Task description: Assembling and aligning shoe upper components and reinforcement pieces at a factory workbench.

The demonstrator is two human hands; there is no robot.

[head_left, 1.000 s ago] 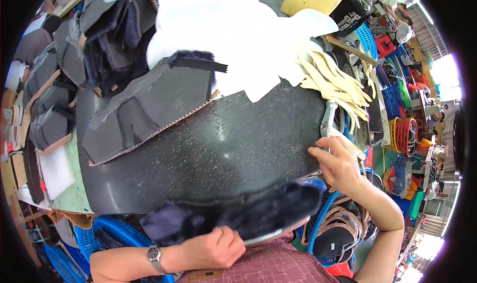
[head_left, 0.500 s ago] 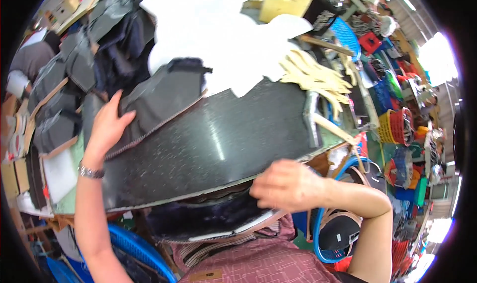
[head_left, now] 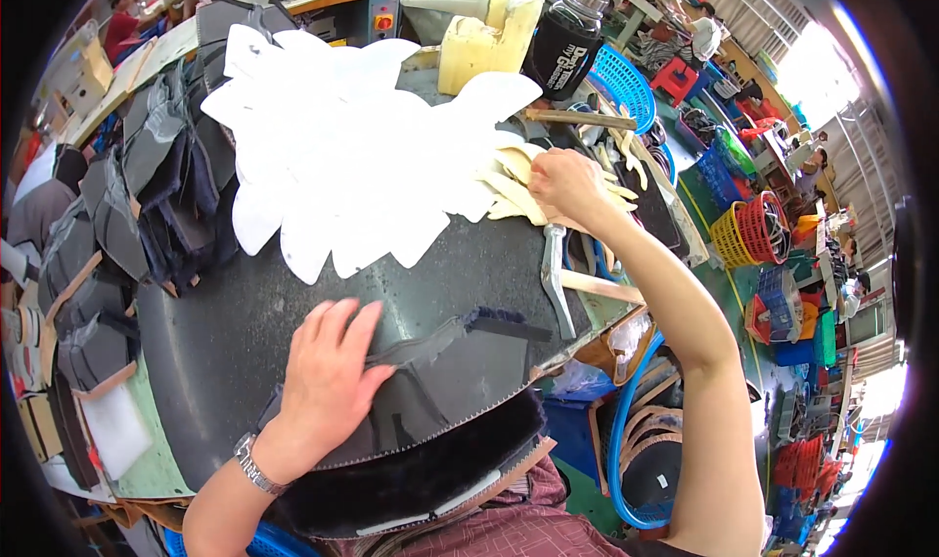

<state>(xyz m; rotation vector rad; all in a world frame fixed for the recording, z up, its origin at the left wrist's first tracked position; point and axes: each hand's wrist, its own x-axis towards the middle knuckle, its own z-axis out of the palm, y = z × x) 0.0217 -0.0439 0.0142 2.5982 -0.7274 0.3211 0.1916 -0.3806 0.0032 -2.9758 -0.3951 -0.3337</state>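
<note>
"Spreading your left hand (head_left: 328, 386) with loose, unclenched fingers, you have it over the dark grey panel (head_left: 474, 371), at the lower centre of the frame. Just below that lies the dark fur piece (head_left: 430, 469)."

"And your right hand (head_left: 567, 185)?"

"Curled among the cream strips (head_left: 514, 195), right of upper centre. Whether your fingers grip one, I cannot tell. White pieces (head_left: 333, 156) spread to their left."

Dark panel (head_left: 479, 373), near edge of bench (head_left: 147, 459): left hand (head_left: 328, 381) hid part. Cream strips (head_left: 516, 191), right edge: right hand (head_left: 572, 185) covered some, its fingertips hidden.
</note>
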